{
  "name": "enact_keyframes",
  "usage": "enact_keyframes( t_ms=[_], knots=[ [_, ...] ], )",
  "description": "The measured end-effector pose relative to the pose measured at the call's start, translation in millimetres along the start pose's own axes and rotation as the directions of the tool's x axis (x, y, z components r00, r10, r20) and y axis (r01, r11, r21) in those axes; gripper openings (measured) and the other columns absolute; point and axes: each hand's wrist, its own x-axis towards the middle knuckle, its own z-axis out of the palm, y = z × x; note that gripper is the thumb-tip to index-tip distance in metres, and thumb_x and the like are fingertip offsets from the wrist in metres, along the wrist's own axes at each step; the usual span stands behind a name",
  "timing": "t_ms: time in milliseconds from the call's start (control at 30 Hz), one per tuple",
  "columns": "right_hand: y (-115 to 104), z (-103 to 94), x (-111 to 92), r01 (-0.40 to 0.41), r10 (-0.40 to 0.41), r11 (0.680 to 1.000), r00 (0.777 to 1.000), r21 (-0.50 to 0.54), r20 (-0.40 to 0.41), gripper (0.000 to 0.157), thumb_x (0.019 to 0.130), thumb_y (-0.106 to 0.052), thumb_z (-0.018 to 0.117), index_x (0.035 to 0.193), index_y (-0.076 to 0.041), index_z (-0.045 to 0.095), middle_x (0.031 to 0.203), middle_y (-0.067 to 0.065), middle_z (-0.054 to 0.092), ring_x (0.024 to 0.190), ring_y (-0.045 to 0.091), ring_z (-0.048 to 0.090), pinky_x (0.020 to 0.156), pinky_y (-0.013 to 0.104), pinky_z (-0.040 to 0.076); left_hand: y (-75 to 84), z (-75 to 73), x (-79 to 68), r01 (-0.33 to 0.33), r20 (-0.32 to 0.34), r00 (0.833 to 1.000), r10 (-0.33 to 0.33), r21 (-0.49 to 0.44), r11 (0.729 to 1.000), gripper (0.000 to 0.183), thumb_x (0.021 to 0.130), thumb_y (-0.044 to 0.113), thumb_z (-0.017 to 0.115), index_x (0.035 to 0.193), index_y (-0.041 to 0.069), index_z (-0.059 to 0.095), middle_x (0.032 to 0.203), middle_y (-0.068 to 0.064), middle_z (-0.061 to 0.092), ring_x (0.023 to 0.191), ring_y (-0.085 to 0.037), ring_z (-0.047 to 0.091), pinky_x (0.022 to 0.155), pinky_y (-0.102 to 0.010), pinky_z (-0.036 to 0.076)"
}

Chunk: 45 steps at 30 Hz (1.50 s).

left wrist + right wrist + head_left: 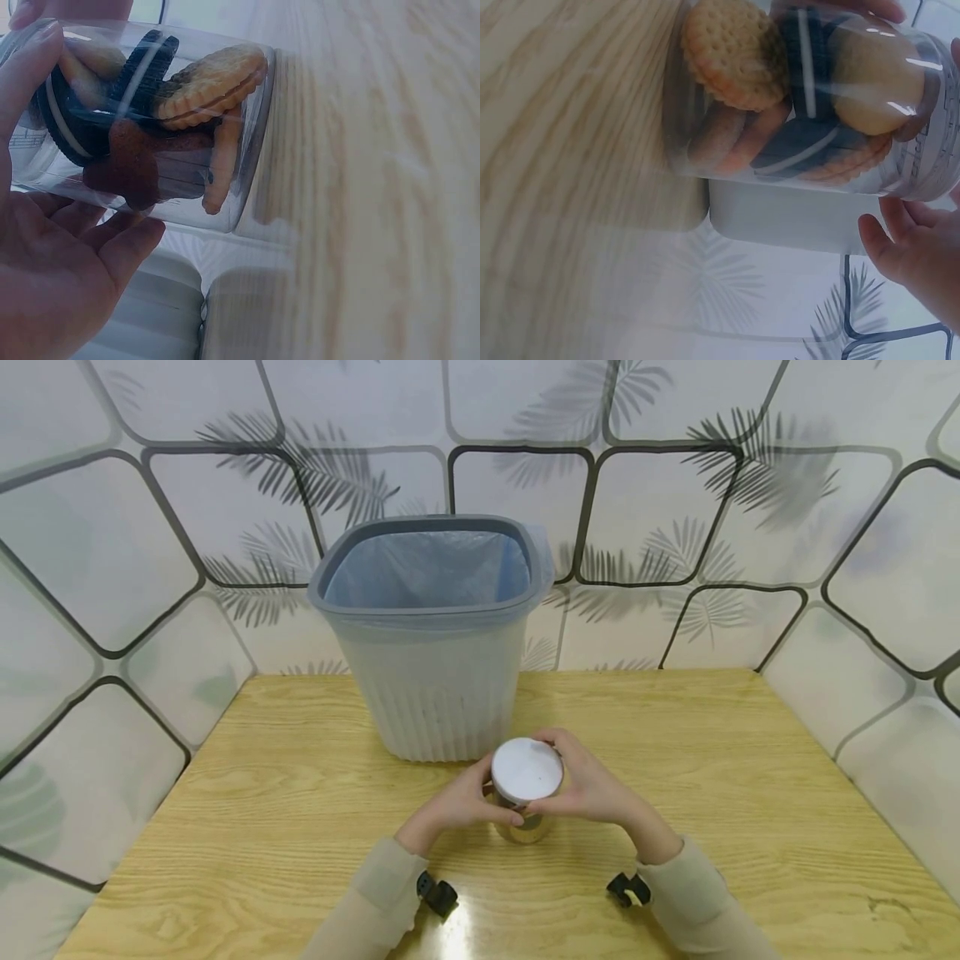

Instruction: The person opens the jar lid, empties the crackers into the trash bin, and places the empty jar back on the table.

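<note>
A clear jar [527,835] with a round white lid [527,768] stands upright on the wooden table. My left hand [461,797] grips its upper left side, thumb across the front. From the other side my right hand [592,785] holds the jar near the lid's edge, its thumb close to the left thumb. Through the clear wall, the left wrist view shows a golden sandwich cookie [214,86], dark cookies with a pale filling and a reddish-brown piece. In the right wrist view a round dimpled cookie [735,56] lies near the jar's base.
Just behind the jar, to the left, stands a tall pale trash bin [442,693] lined with a bluish bag [427,568]. The wooden table [262,827] meets patterned walls [517,493] at the back and sides. Dark wrist devices [437,893] sit below both forearms.
</note>
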Motion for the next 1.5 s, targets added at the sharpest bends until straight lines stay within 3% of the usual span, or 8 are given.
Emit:
enact_keyframes(
  t_ms=[167,567,667,767,867,967,1200,1500],
  knots=[
    [3,-2.2,0,0.084,-0.084,0.996,0.996,0.025,0.019,0.08,0.065,-0.011,0.079,0.128,0.001,0.031,0.124,0.016,0.04,0.111,0.029,0.041,0.088,0.045,0.036,0.0,-0.1,-0.2,0.008,-0.003,1.0,-0.008,-0.006,1.0,0.079,0.072,0.002,0.071,0.137,0.0,0.024,0.132,-0.013,0.036,0.118,-0.025,0.037,0.096,-0.039,0.031],
    [9,-6.9,-1,0.181,-0.182,0.983,0.982,0.018,0.054,0.074,0.073,-0.019,0.074,0.128,0.001,0.03,0.127,0.013,0.039,0.114,0.027,0.039,0.091,0.043,0.035,-1.5,-0.3,-0.1,0.001,0.008,1.0,-0.001,-0.008,1.0,0.08,0.073,0.004,0.071,0.137,0.001,0.023,0.134,-0.012,0.034,0.119,-0.024,0.036,0.096,-0.04,0.031],
    [8,-7.8,-2,0.129,-0.13,0.991,0.989,0.017,0.072,0.078,0.073,-0.016,0.073,0.133,0.0,0.026,0.13,0.016,0.036,0.116,0.028,0.037,0.092,0.046,0.033,-1.8,-0.3,-0.2,0.006,0.004,1.0,-0.006,-0.01,1.0,0.08,0.073,0.003,0.071,0.137,0.002,0.023,0.134,-0.012,0.035,0.119,-0.025,0.036,0.096,-0.04,0.031],
    [1,-8.9,-3,0.003,-0.004,1.0,0.997,0.007,0.072,0.08,0.079,-0.021,0.068,0.137,0.003,0.018,0.136,0.019,0.03,0.123,0.032,0.029,0.095,0.051,0.028,-2.2,-0.2,-0.1,0.002,0.001,1.0,-0.002,-0.007,1.0,0.08,0.073,0.003,0.072,0.137,0.002,0.024,0.133,-0.013,0.036,0.118,-0.025,0.036,0.095,-0.039,0.032],
    [-9,-8.9,-5,-0.114,0.115,0.993,0.993,-0.025,0.036,0.08,0.083,-0.029,0.062,0.138,0.005,0.014,0.139,0.021,0.025,0.126,0.034,0.023,0.097,0.053,0.023,-2.6,-0.3,-0.1,-0.003,-0.003,1.0,0.003,-0.004,1.0,0.079,0.073,0.003,0.072,0.137,0.001,0.025,0.132,-0.013,0.036,0.118,-0.025,0.037,0.095,-0.038,0.033],
    [-17,-6.2,-4,-0.17,0.169,0.984,0.985,-0.062,-0.024,0.082,0.081,-0.033,0.064,0.136,0.007,0.02,0.136,0.023,0.03,0.124,0.035,0.028,0.095,0.054,0.026,-2.4,-0.5,-0.3,-0.004,-0.004,1.0,0.004,0.001,1.0,0.079,0.073,0.003,0.071,0.137,0.001,0.025,0.132,-0.013,0.036,0.117,-0.025,0.037,0.094,-0.037,0.034],
    [-24,5.5,-1,-0.17,0.153,0.975,0.981,-0.143,-0.121,0.076,0.069,-0.033,0.075,0.121,0.01,0.041,0.117,0.022,0.044,0.102,0.032,0.046,0.078,0.043,0.045,-1.0,-0.7,0.0,0.003,0.0,1.0,-0.003,0.003,1.0,0.078,0.073,0.002,0.071,0.137,0.001,0.025,0.133,-0.013,0.035,0.118,-0.025,0.036,0.095,-0.037,0.033],
    [-26,13.1,0,-0.179,0.142,0.952,0.977,-0.249,-0.158,0.078,0.062,-0.03,0.079,0.12,0.009,0.044,0.114,0.02,0.043,0.099,0.03,0.045,0.08,0.044,0.044,-1.0,-0.5,-0.1,0.001,-0.008,1.0,-0.001,0.01,1.0,0.079,0.073,0.004,0.071,0.137,0.001,0.025,0.133,-0.012,0.036,0.118,-0.025,0.036,0.095,-0.039,0.032]
  ],
)
